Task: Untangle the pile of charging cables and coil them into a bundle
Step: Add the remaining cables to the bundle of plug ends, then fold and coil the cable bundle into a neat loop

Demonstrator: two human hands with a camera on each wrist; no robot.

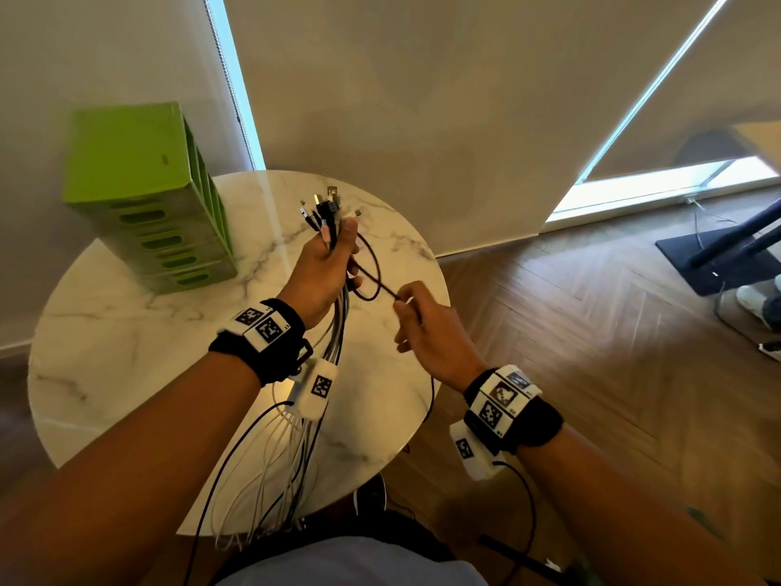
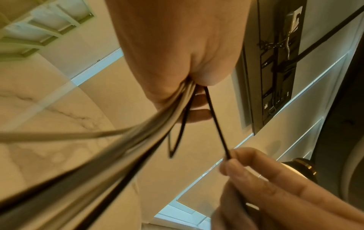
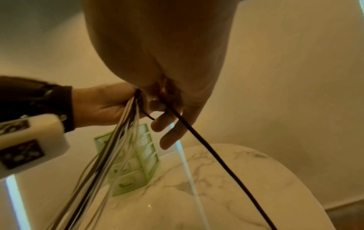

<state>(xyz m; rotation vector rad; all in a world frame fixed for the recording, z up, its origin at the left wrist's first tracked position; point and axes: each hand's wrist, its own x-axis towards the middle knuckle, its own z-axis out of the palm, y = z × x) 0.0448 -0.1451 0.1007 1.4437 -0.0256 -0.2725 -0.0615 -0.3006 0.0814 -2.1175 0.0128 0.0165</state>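
My left hand [image 1: 325,264] grips a bunch of black and white charging cables [image 1: 334,327] above the marble table, their plugs [image 1: 325,207] fanning out over the fist. The strands hang down past my wrist and off the table's near edge. One black cable [image 1: 372,268] loops out of the fist to my right hand [image 1: 416,315], which pinches it between thumb and fingertips. In the left wrist view the cable bunch [image 2: 138,140] leaves the fist and the black cable [image 2: 216,124] runs taut to the right fingers [image 2: 242,161]. In the right wrist view the black cable [image 3: 206,147] drops away below the hand.
A green stack of drawers [image 1: 148,192] stands at the table's back left. The round marble table [image 1: 118,353] has its edge close to my body. Wood floor [image 1: 591,332] lies to the right, with a black stand base [image 1: 714,260] and someone's shoes [image 1: 756,302] at far right.
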